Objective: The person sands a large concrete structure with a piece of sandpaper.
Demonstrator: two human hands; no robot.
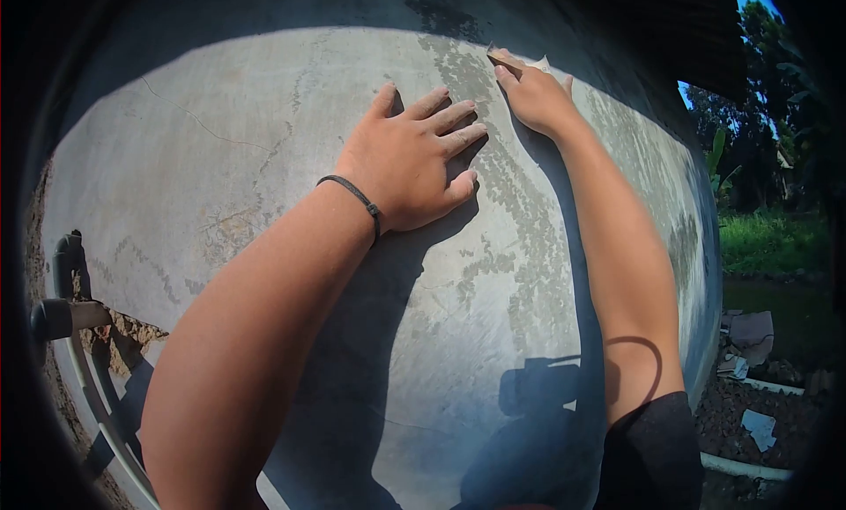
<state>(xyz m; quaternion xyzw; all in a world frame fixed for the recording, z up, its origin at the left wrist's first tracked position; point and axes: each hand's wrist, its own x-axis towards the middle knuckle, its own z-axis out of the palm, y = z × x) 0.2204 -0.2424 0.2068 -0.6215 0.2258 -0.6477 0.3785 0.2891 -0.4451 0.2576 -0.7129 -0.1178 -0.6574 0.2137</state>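
Note:
My left hand (pixel 410 158) lies against the grey plastered wall (pixel 220 114), fingers spread, with a dark cord band (pixel 351 191) around its wrist. Pale dust coats its fingertips. Higher up and to the right, my right hand (pixel 536 94) presses a piece of sandpaper (pixel 500 55) to the wall. The sheet shows a brownish edge by the fingertips and a pale corner behind the knuckles; most of it is hidden under the hand. Patchy, darker rough marks run down the wall below and beside both hands.
Grey pipes with an elbow (pixel 66 255) stick out of broken masonry at the lower left. A dark roof edge (pixel 679 34) overhangs the upper right. Grass (pixel 771 243), rubble and a white pipe (pixel 747 469) lie beyond the wall's right side. Thin cracks cross the plaster.

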